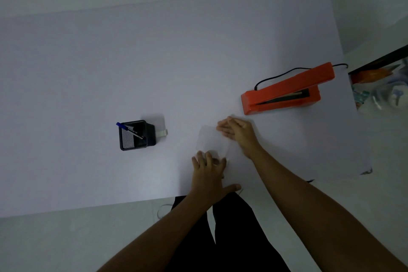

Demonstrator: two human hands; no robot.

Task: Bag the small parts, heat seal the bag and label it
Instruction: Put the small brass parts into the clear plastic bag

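A small clear plastic bag (210,140) lies flat on the white table (154,62) between my hands. My left hand (209,172) rests palm down on the bag's near edge, fingers spread, with something small and dark under its fingertips. My right hand (237,131) lies flat on the bag's far right corner, fingers together and pointing left. An orange heat sealer (284,93) stands to the right and beyond my right hand, its jaw raised open, and a black cord runs from it.
A black mesh holder (135,136) with a blue pen (129,130) stands on the left, a small clear sheet (160,127) behind it. The table's near edge runs just below my left hand. Clutter sits on a shelf off the table's right edge.
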